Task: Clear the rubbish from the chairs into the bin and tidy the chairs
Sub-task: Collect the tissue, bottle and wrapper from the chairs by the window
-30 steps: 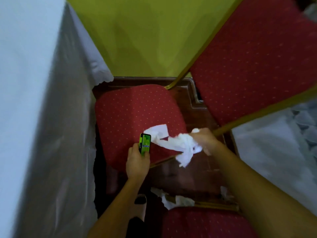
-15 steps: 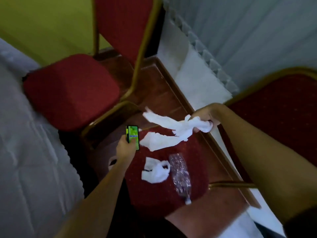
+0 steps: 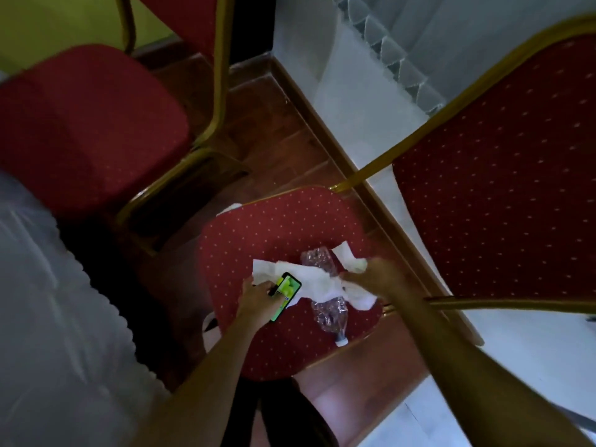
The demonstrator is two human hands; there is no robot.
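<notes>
A red dotted chair seat (image 3: 258, 233) lies below me. On it rests a crushed clear plastic bottle (image 3: 329, 314) with a white cap, partly covered by white tissue paper (image 3: 317, 282). My left hand (image 3: 258, 296) grips a small green packet (image 3: 287, 293) at the seat's left side, touching the tissue's edge. My right hand (image 3: 371, 279) holds crumpled white tissue over the bottle, low above the seat.
A second red chair (image 3: 87, 124) with a gold frame stands at the upper left. A third chair's red backrest (image 3: 503, 175) fills the right. White tablecloth (image 3: 48, 317) hangs at the left. White drapery (image 3: 364, 91) lies along the wooden floor border behind.
Both hands have dropped onto the near seat. My right hand has carried its tissue down over the bottle, and my left hand with the packet has moved onto the loose tissue.
</notes>
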